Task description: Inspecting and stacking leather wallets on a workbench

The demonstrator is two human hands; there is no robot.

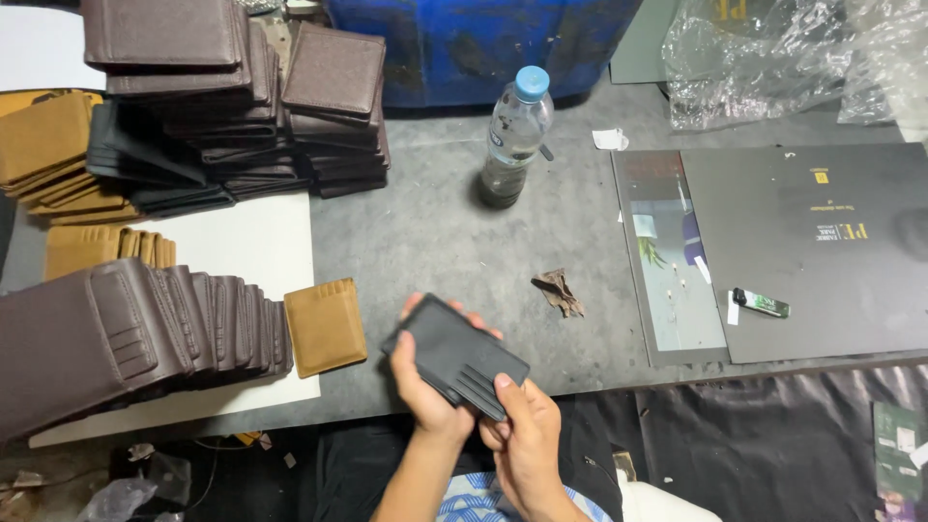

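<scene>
Black leather wallet piece [454, 356] with card slots is held in both hands above the near edge of the grey table [435, 242]. The left hand [425, 387] grasps it from below, with fingers showing behind its far edge, and the right hand [527, 435] pinches its near right corner with the thumb on top. Just to the left of it, a tan card-slot piece [325, 327] lies on a white board [246, 246], beside a leaning row of brown wallet pieces [135, 329]. Farther back stand stacks of brown, black and tan wallets [222, 97]. A plastic water bottle [512, 135] with a blue cap stands upright behind the hands, and a small brown scrap [559, 292] lies near on the right. A green lighter [760, 304] rests on a dark sheet [822, 251].
</scene>
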